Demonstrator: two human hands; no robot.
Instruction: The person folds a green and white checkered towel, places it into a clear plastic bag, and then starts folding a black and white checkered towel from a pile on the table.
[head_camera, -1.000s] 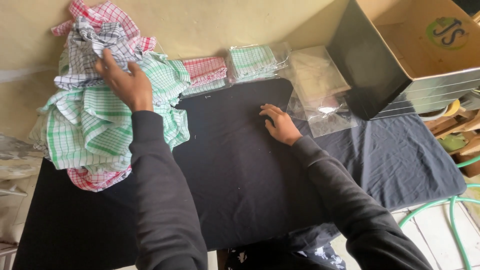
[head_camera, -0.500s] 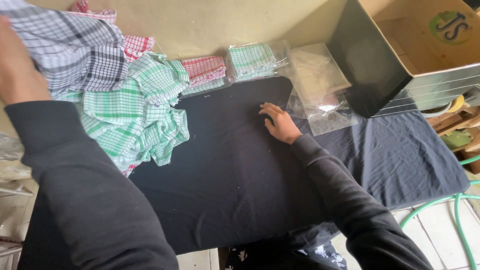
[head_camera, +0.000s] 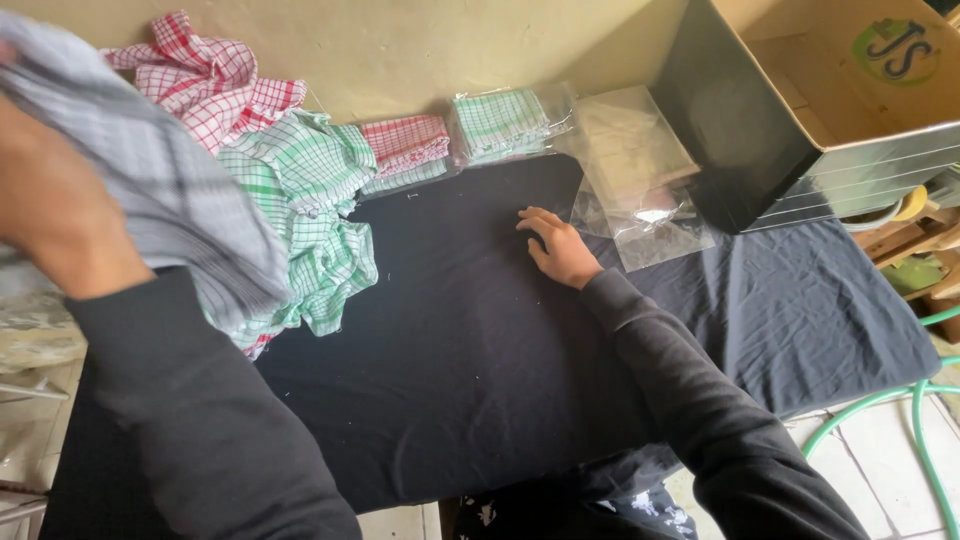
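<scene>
Head view shows us our left hand (head_camera: 55, 215) raised close to the camera at the left edge, blurred, with a grey checked cloth (head_camera: 170, 190) draped over and past it. We cannot see the fingers of that hand clearly enough to tell how they are curled, though the cloth hangs from the hand and is lifted off the desk (head_camera: 470, 380), which is covered in a black sheet. Our right hand (head_camera: 560, 250) lies palm down on the black sheet near the far middle of the desk, its fingers (head_camera: 535, 222) spread slightly and flat, gripping nothing and touching only the sheet.

Behind the lifted cloth a loose heap of green checked cloths (head_camera: 310, 200) lies on the left part of the desk, with red checked cloths (head_camera: 205, 85) piled against the wall above it. Along the wall we see a folded red checked stack (head_camera: 405, 145) and, just beside it, a folded green checked stack in a clear bag (head_camera: 500, 122). Empty clear plastic bags (head_camera: 640, 190) lie just to the right of our right hand, apart from it. An open cardboard box (head_camera: 800, 110) with a dark side stands at the far right. A green hose (head_camera: 900, 400) curls on the floor at the lower right.
</scene>
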